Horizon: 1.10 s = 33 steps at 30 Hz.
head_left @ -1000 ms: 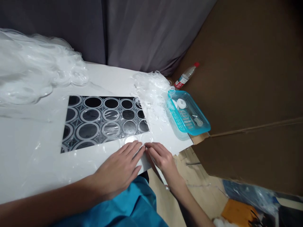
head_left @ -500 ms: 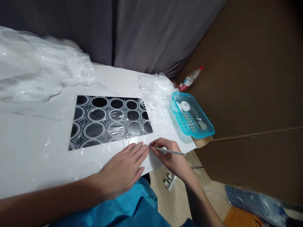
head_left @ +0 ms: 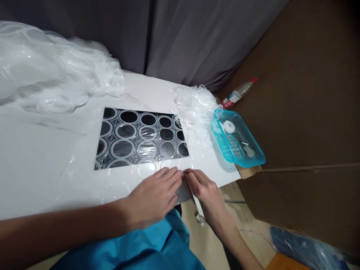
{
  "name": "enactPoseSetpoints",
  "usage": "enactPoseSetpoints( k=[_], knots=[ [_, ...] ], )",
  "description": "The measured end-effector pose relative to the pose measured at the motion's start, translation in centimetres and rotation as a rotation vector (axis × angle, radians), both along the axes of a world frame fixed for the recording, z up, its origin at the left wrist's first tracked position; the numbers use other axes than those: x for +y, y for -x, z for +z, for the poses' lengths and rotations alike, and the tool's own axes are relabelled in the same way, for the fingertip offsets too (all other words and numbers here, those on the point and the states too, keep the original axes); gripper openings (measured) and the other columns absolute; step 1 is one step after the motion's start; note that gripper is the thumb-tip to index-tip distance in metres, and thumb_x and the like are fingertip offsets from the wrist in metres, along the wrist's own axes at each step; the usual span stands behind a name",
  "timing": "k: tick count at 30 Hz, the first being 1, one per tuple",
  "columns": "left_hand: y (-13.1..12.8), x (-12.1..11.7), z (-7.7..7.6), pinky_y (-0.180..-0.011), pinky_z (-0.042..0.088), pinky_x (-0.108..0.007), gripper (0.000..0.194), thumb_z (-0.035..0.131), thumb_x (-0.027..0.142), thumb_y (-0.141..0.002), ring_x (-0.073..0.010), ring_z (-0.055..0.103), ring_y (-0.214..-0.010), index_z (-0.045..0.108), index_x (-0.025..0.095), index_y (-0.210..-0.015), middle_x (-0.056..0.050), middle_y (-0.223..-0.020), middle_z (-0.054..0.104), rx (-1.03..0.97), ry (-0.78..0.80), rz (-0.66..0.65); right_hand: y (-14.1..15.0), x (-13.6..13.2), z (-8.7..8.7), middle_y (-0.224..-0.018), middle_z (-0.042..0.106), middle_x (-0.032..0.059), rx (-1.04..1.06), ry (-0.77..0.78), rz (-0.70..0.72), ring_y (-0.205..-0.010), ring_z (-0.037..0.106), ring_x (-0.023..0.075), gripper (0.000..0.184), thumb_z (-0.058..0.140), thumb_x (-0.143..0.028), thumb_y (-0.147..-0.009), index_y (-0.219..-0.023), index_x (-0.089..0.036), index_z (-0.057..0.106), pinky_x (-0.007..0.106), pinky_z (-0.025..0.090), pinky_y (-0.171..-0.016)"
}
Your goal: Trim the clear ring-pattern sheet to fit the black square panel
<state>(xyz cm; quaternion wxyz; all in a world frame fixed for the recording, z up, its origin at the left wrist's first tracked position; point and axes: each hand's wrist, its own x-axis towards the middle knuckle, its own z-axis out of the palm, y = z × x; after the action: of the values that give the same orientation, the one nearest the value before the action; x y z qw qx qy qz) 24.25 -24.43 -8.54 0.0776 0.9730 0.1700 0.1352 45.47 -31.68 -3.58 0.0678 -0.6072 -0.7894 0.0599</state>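
My left hand [head_left: 154,197] lies flat at the table's front edge, fingers stretched and pressing on a clear plastic sheet [head_left: 146,168] marked with white-rimmed ovals. Just right of its fingertips, my right hand [head_left: 206,191] is closed in a pinch around a slim, pale, pen-like tool [head_left: 198,205]. The tool's shaft slants down toward me, and its tip is hidden under the fingers, so its exact kind cannot be made out. Part of the sheet covers a black rectangle [head_left: 123,149], against which rows of ovals stand out.
A big heap of clear plastic pieces [head_left: 56,71] fills the table's left back. Thin cut-off strips and rings [head_left: 197,105] pile up near a blue basket [head_left: 253,152] holding white rolls [head_left: 229,126]. Behind it leans a bottle [head_left: 237,93]. Cardboard [head_left: 303,127] walls the right side.
My right hand has turned, so the tool's shaft swung from pointing down toward me to pointing right, then back down. My left hand stays flat on the sheet. The whole view has shifted.
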Motion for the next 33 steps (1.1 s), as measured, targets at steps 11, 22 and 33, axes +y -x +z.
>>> enactPoseSetpoints(
  k=[11, 22, 33],
  knots=[
    [0.1, -0.1, -0.5, -0.132, 0.027, -0.048, 0.059, 0.032, 0.040, -0.121, -0.0318, 0.047, -0.160, 0.045, 0.009, -0.169, -0.017, -0.172, 0.052, -0.001, 0.037, 0.000, -6.4, 4.3, -1.0, -0.130, 0.077, 0.0152, 0.125, -0.177, -0.158, -0.117, 0.076, 0.0298, 0.021, 0.050, -0.020, -0.115, -0.125, -0.024, 0.068, 0.043, 0.061, -0.096],
    [0.4, 0.2, -0.3, -0.131, 0.032, -0.050, 0.057, 0.046, 0.037, -0.117, -0.0356, 0.045, -0.162, 0.044, 0.020, -0.171, -0.016, -0.173, 0.050, 0.047, -0.013, -0.050, -12.3, 13.7, 0.9, -0.140, 0.077, 0.0151, 0.114, -0.364, -0.232, -0.131, 0.068, 0.0362, 0.013, 0.069, -0.019, -0.102, -0.090, -0.021, 0.072, 0.053, 0.054, -0.108],
    [0.9, -1.5, -0.2, -0.114, 0.052, -0.049, 0.056, 0.056, 0.022, -0.105, -0.0365, 0.064, -0.136, 0.055, 0.007, -0.160, -0.020, -0.148, 0.068, -0.043, -0.027, -0.263, -4.0, -1.4, 1.8, -0.102, 0.083, 0.0065, 0.864, 0.357, -0.174, -0.096, 0.079, 0.0235, 0.019, 0.075, -0.033, -0.105, -0.089, -0.022, 0.076, 0.038, 0.063, -0.087]
  ],
)
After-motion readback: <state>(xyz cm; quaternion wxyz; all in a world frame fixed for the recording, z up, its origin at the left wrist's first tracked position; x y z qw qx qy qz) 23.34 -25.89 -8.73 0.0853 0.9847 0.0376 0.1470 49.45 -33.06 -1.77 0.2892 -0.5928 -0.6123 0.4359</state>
